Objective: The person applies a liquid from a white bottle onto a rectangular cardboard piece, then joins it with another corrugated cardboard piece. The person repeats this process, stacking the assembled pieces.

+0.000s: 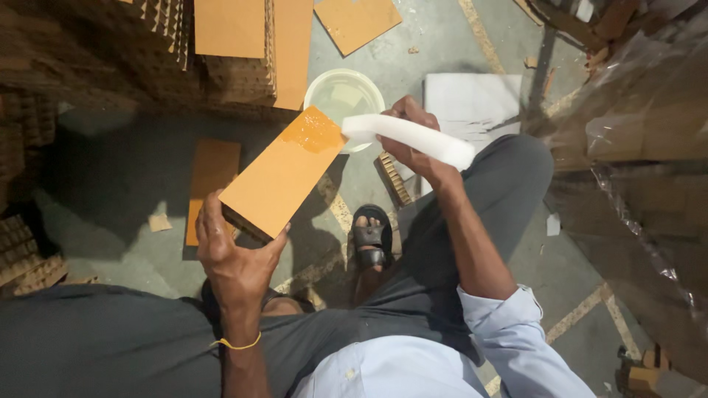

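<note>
The left hand (234,254) grips the near end of an orange board (284,171), fingers (214,214) wrapped along its left edge and the thumb pressed against the right side of that end. The board juts up and away from the hand, tilted, its far end just at the rim of a white bowl (344,96) that stands on the floor (118,177). That far end shows a glossy wet patch (darker than the rest of the face).

The right hand (413,136) is closed around a white strip (413,136) of soft-looking material, which runs from the wrist side out past the fingers; its free tip touches the wet patch on the board. The fingers themselves are curled under the strip, so only the knuckles and thumb show.

Below the board, a second orange board (210,177) lies flat on the floor. Stacks of corrugated pieces (236,74) stand at the top left, and a white sheet (472,103) lies beyond the right hand. A sandalled foot (372,239) rests on the floor between the person's knees.
</note>
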